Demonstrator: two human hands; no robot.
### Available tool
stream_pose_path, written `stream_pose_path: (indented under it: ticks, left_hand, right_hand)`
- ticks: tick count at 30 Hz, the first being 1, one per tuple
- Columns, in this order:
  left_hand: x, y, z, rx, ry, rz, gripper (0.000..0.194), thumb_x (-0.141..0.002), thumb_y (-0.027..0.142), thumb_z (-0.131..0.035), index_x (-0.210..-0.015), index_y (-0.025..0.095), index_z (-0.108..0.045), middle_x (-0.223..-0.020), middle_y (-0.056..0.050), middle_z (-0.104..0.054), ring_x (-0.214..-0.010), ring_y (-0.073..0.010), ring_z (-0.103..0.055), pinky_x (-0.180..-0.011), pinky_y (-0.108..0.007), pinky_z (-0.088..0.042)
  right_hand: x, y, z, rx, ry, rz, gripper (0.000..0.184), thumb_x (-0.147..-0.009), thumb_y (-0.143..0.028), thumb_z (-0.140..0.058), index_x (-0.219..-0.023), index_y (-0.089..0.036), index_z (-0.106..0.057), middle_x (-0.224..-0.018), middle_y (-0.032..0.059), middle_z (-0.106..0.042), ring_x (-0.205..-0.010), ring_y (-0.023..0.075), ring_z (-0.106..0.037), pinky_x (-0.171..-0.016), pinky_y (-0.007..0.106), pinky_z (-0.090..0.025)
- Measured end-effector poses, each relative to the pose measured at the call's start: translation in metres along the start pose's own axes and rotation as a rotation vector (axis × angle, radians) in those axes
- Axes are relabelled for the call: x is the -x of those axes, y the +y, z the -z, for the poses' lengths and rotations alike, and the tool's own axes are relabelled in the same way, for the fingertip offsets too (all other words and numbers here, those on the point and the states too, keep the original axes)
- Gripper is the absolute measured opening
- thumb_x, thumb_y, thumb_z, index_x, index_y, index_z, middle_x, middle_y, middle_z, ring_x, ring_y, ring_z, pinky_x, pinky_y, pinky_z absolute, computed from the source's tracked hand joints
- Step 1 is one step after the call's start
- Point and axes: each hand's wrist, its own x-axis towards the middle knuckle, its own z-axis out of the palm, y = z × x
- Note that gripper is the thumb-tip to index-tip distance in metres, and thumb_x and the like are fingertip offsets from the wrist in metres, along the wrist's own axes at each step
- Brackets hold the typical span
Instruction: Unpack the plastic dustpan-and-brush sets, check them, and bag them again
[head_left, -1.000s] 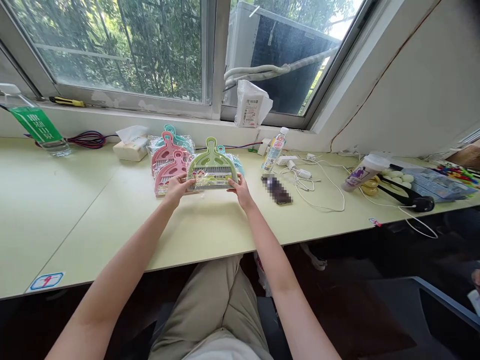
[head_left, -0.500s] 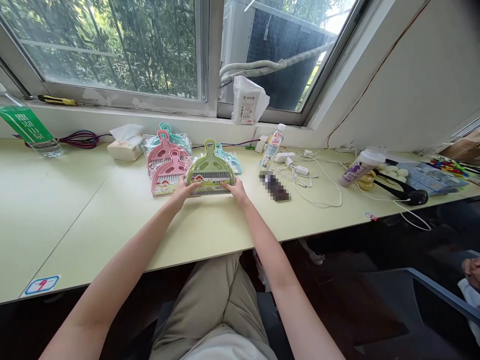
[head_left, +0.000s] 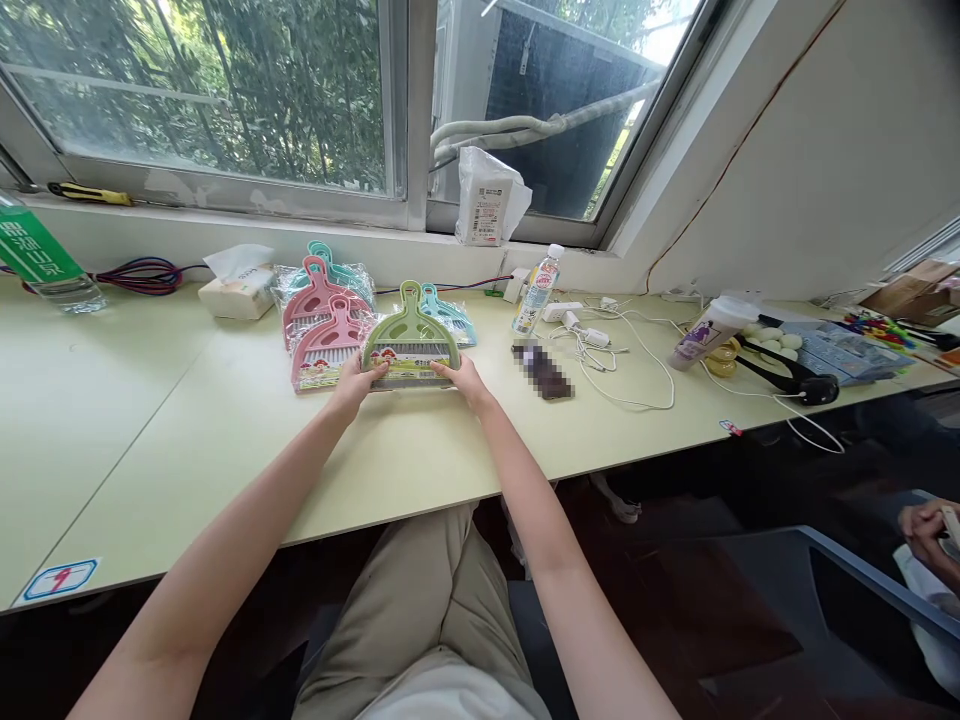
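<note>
A green dustpan and brush set (head_left: 411, 338) in clear wrapping stands in front of me on the table, handle upward. My left hand (head_left: 358, 383) is closed on its left lower edge, the thumb across the front label. On the opposite side, my right hand (head_left: 459, 377) grips the right lower edge the same way. Just left of it are pink dustpan sets (head_left: 328, 345) in plastic, with a teal one (head_left: 341, 268) behind them. A light blue dustpan set (head_left: 450, 318) lies partly hidden behind the green one.
A tissue pack (head_left: 238, 283) and a large water bottle (head_left: 46, 262) are to the left. Rightward are a drink bottle (head_left: 538, 292), a blurred dark object (head_left: 543, 371), white cables (head_left: 637, 380) and a tilted cup (head_left: 709, 332). Another person's hands (head_left: 934, 530) show at far right.
The view has shifted slightly, so most things sit a little further left. Both hands keep their hold on the green dustpan set, which stays in nearly the same place on the table.
</note>
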Motion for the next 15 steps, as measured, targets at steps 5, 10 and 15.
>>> stream_pose_path:
  ticks: [5, 10, 15]
  left_hand:
    - [0.001, 0.000, 0.000, -0.026, 0.007, -0.079, 0.051, -0.061, 0.036, -0.077, -0.106, 0.016, -0.062, -0.106, -0.010, -0.069, -0.101, -0.0271, -0.064, -0.096, -0.046, -0.049]
    - [0.004, 0.000, -0.006, -0.129, 0.005, -0.094, 0.049, -0.067, 0.034, -0.071, -0.110, 0.014, -0.057, -0.102, -0.010, -0.067, -0.098, -0.0266, -0.064, -0.093, -0.045, -0.050]
    - [0.012, 0.012, -0.002, -0.354, 0.167, -0.328, 0.049, -0.086, 0.034, -0.053, -0.132, 0.020, -0.041, -0.111, -0.010, -0.063, -0.101, -0.0231, -0.062, -0.095, -0.045, -0.047]
  right_hand:
    - [0.002, -0.002, 0.004, 0.027, -0.050, 0.027, 0.052, -0.060, -0.037, -0.085, -0.101, -0.018, -0.062, -0.102, 0.0043, -0.070, -0.093, 0.0188, -0.064, -0.087, 0.031, -0.052]
    - [-0.006, 0.002, 0.007, 0.025, 0.040, 0.013, 0.054, -0.051, -0.033, -0.089, -0.094, -0.016, -0.063, -0.092, 0.0039, -0.071, -0.083, 0.0185, -0.066, -0.082, 0.034, -0.055]
    - [-0.014, 0.002, 0.046, 0.048, 0.125, 0.073, 0.058, -0.044, -0.034, -0.090, -0.093, -0.017, -0.065, -0.086, 0.0031, -0.071, -0.077, 0.0182, -0.065, -0.078, 0.034, -0.055]
